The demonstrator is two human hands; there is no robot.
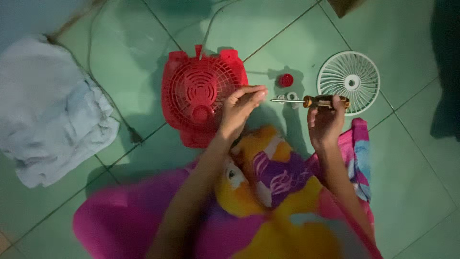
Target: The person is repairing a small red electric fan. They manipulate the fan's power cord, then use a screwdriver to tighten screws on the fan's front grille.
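Gripping the screwdriver [326, 101] in your right hand [325, 122], left fingers [249, 96] pinched by the red housing [196, 96], whether they hold anything is unclear; next, align tip carefully.

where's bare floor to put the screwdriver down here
Bare tile lies right of the white fan grille, and between the red fan housing and the pale cloth, though a cord crosses there. It is crowded around the red cap by the screwdriver.

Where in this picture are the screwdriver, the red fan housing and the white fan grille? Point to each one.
screwdriver [322, 101]: head view, on its brown handle.
red fan housing [194, 91]: head view, on its round vented face.
white fan grille [349, 82]: head view, near its central hub.
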